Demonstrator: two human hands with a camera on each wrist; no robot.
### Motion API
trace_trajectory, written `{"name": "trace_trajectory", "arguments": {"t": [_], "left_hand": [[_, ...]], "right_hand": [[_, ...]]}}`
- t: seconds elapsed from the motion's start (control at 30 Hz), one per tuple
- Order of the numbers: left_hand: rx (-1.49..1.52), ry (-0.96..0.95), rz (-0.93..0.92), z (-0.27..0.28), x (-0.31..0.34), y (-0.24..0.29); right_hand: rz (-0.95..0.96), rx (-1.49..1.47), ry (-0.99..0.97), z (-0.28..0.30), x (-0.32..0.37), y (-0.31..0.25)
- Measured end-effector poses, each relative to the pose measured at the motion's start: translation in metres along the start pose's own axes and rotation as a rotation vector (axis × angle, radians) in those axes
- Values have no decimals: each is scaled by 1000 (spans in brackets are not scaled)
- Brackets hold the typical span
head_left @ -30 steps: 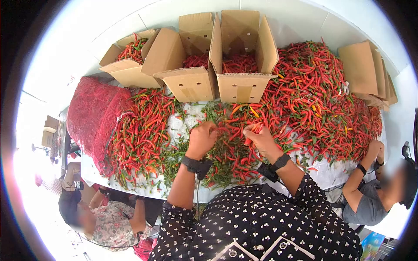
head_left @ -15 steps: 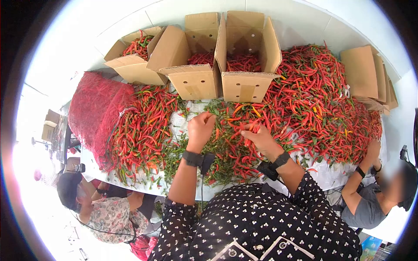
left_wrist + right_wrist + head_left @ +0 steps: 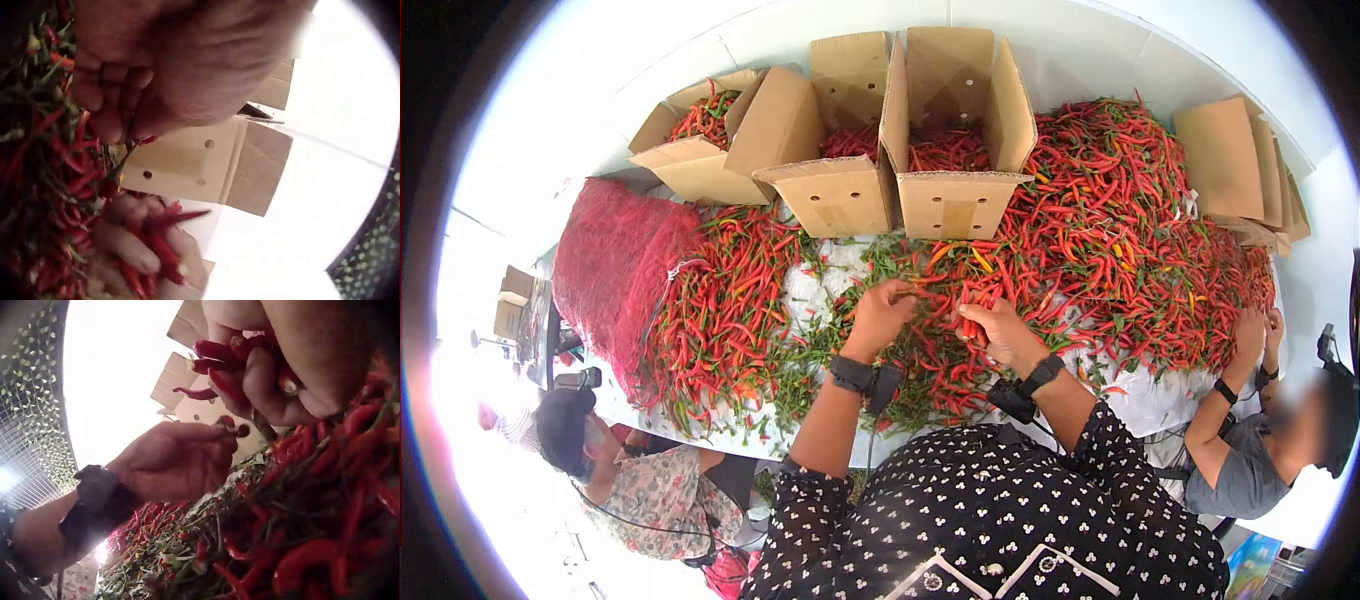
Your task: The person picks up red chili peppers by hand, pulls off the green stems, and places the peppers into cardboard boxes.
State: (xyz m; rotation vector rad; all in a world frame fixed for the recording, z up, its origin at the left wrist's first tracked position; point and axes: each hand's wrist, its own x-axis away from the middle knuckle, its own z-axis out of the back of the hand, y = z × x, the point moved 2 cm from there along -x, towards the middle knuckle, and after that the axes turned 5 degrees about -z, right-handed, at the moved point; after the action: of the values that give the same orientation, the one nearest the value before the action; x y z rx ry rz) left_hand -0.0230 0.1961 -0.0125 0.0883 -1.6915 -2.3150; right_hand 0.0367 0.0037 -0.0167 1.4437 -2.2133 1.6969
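The left hand (image 3: pixel 882 320) is over green stems and chilies in the middle of the table; in the left wrist view the thumb and fingertips of this hand (image 3: pixel 181 69) pinch a green stem (image 3: pixel 129 150) with a bit of red beside it. Close on its right, the right hand (image 3: pixel 1012 338) grips several red chilies (image 3: pixel 972 326). The right wrist view shows these chilies (image 3: pixel 215 351) bunched in the curled fingers of the right hand (image 3: pixel 294 369), stem ends outward. Near them the left hand (image 3: pixel 178 459) holds a small dark red end (image 3: pixel 236 428).
Behind stand open cardboard boxes (image 3: pixel 955 205) holding chilies. A large chili heap (image 3: pixel 1100 200) lies right, a smaller pile (image 3: pixel 735 290) left beside a red net sack (image 3: pixel 615 270). Folded cardboard (image 3: pixel 1220 160) leans at right. One person (image 3: pixel 660 490) sits left, another (image 3: pixel 1240 470) right.
The left hand has moved right and slightly toward the wearer, nearer the right hand. The right hand still holds its chilies, almost in place.
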Motion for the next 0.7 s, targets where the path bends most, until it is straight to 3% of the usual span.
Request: {"name": "trace_trajectory", "arguments": {"t": [0.03,0.1,0.13,0.3,0.5,0.57,0.7], "left_hand": [[0,5,3,-3,6,4],[447,-33,68,-13,17,11],[517,-45,122,-15,23,19],[524,-30,42,-19,32,20],[257,-79,-78,-21,35,14],[-12,50,-247,-18,43,33],[-175,154,-418,-15,48,55]], "right_hand": [[7,-45,-36,-4,-3,2],[51,-20,-38,-13,-5,1],[98,3,-33,-19,-4,-2],[137,135,-17,-28,0,-8],[185,217,0,-31,12,-15],[213,201,0,-27,11,-12],[291,355,2,-32,14,-16]]}}
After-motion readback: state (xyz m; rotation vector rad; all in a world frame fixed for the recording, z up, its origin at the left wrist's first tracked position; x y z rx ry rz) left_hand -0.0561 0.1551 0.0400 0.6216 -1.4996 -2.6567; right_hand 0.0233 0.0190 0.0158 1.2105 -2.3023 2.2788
